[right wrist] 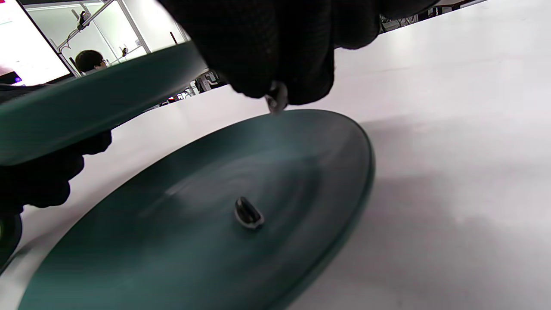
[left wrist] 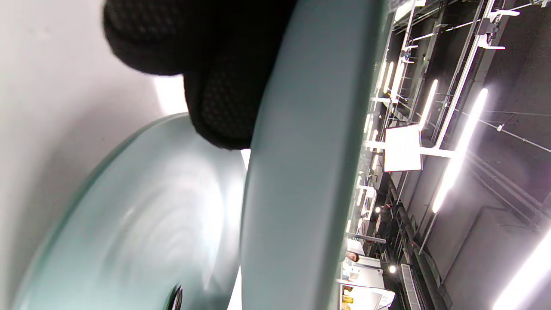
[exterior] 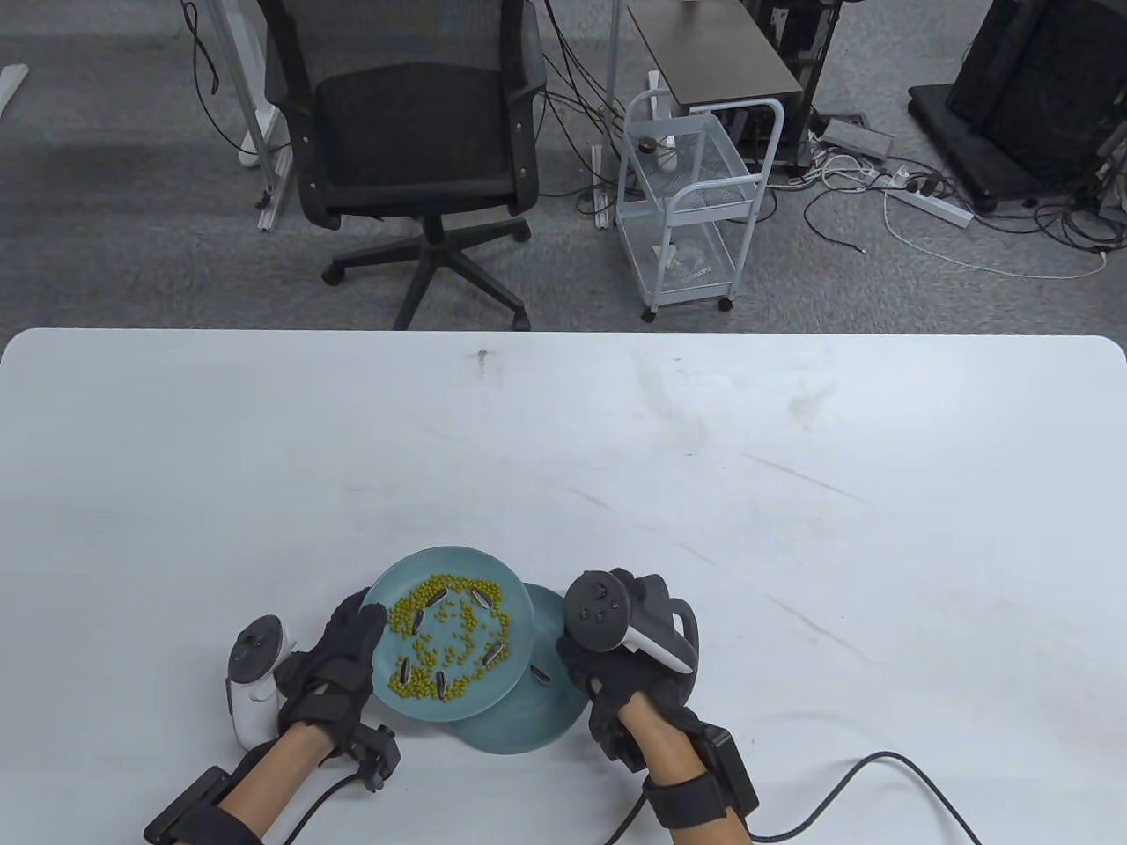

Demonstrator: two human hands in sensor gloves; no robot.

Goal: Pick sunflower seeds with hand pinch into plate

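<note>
My left hand point(exterior: 348, 656) grips the left rim of a teal plate point(exterior: 387, 585) and holds it above the table. That upper plate carries small yellow-green beans point(exterior: 440, 629) and several striped sunflower seeds point(exterior: 480, 600). A second teal plate point(exterior: 528, 726) lies flat on the table, partly under the first. One sunflower seed point(exterior: 539, 675) lies on the lower plate point(right wrist: 301, 172), where the right wrist view shows that lone seed point(right wrist: 247, 213). My right hand point(exterior: 585, 656) hovers over the lower plate and pinches another seed point(right wrist: 277, 98) between its fingertips point(right wrist: 254, 86).
The white table point(exterior: 792, 493) stretches wide to the right and behind the plates. A black cable point(exterior: 889, 775) trails from my right wrist along the near edge. Beyond the table stand an office chair point(exterior: 409, 132) and a white wire trolley point(exterior: 691, 202).
</note>
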